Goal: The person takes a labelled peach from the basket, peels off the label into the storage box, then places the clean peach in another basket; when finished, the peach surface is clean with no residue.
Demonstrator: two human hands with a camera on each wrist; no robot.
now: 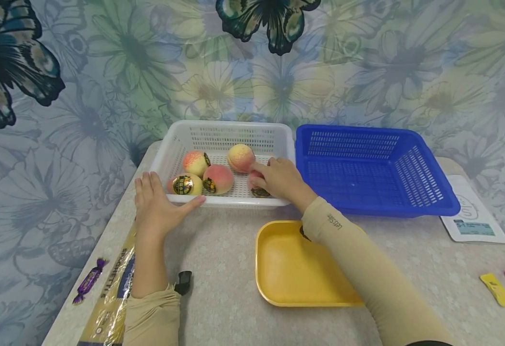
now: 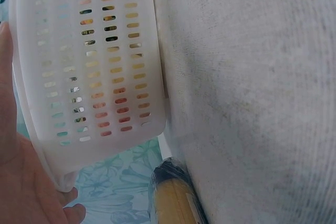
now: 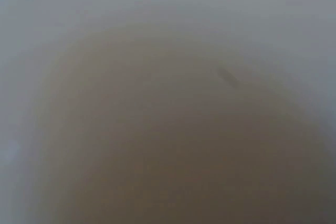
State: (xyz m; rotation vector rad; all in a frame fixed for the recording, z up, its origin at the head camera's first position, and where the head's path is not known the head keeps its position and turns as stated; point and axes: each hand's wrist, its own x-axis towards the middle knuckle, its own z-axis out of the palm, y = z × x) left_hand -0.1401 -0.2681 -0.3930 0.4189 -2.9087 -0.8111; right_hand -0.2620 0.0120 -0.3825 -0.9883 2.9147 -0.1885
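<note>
Head view, contents by container. White basket [image 1: 278, 144]: five peaches. One peach [image 1: 257, 185] sits under the right hand [image 1: 280, 180], whose fingers [image 1: 258, 169] curl round it at the basket's near right corner. A second peach [image 1: 241, 157] lies just beyond those fingers, touching them or nearly so. Three more peaches, at [image 1: 218, 179], [image 1: 195, 163] and [image 1: 185, 184], lie to the left of the fingers, two showing dark stickers. Blue basket [image 1: 412, 202]: nothing inside, just right of the right hand. Yellow tray [image 1: 291, 274]: bare, on the tabletop [image 1: 218, 250] under the right forearm.

Left hand [image 1: 155, 204]: fingers straight and relaxed, palm against the white basket's near left corner, thumb [image 1: 194, 203] laid along its front wall; left wrist view shows the palm [image 2: 21, 182] touching the basket wall [image 2: 94, 61]. Right arm reaches forward over the tray, wrist bent down into the basket. Right wrist view: blurred, nothing legible.

Beside the left forearm: spaghetti packet [image 1: 114, 288], purple wrapped sweet [image 1: 89, 278].
</note>
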